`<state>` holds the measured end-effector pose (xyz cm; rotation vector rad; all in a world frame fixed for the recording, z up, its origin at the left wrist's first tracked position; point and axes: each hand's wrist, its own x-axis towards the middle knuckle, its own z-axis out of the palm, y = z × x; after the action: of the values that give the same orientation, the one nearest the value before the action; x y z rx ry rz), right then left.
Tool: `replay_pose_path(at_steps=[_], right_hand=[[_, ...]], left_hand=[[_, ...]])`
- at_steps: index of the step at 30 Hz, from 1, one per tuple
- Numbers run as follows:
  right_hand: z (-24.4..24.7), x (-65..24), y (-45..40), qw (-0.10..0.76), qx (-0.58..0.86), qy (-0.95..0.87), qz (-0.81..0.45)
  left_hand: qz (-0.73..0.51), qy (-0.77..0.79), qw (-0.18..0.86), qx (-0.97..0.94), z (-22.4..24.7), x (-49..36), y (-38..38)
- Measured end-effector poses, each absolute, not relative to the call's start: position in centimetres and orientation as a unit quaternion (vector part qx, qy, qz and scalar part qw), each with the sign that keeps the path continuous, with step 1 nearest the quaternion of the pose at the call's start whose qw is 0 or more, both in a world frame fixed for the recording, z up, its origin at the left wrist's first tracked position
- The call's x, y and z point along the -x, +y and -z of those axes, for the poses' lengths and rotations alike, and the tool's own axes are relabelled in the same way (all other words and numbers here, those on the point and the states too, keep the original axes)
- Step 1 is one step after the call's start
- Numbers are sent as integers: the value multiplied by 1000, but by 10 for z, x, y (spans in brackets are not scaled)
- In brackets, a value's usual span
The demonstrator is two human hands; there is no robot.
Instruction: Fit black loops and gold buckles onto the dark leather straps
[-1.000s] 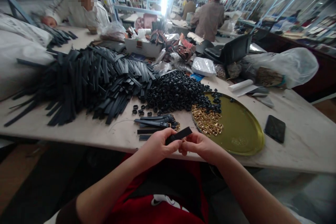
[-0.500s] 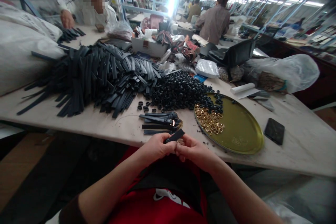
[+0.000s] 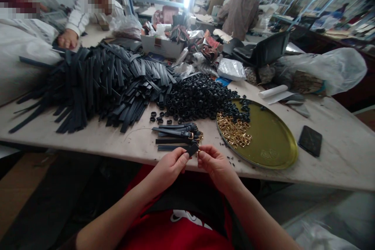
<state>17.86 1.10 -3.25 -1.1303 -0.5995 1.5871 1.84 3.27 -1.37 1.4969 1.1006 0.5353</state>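
Between thumb and fingers, my left hand holds a short black strap. My right hand pinches a small gold buckle at the strap's right end; whether the two are joined is too small to tell. Just beyond my hands lie several finished-looking straps with gold buckles. Behind them is a heap of small black loops. Gold buckles lie on the left side of a round golden-green tray, with some black loops at its upper edge.
A large pile of black strips covers the table's left part. On the right lies a black phone. Scraps, a white box and plastic bags stand at the back. A person's hand is at the upper left.
My hands have moved slightly apart, and the buckle now shows between them. The other person's hand has shifted down and left in view. The camera view has shifted a little.
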Motion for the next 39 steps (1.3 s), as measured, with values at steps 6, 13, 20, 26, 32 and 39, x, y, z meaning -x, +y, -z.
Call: replay_pose_path(at_steps=[6,13,20,26,32,39], right_hand=[[38,-171,8,530,430,-136,-718],[42,-162,-8,516,511,-310,-614],[40,-163,-10,513,517,-328,-602],[38,-160,-13,505,526,-347,-590],[43,-161,-25,475,611,-540,-330],[43,-167,-29,476,584,-568,-332]], left_hand=[[-170,435,527,-710,2,-17,32],[-166,435,535,-705,7,-23,31],[-160,437,672,-576,15,-22,30],[-177,452,686,-543,19,-23,22],[-182,475,646,-569,20,-23,16],[-174,473,534,-679,12,-19,9]])
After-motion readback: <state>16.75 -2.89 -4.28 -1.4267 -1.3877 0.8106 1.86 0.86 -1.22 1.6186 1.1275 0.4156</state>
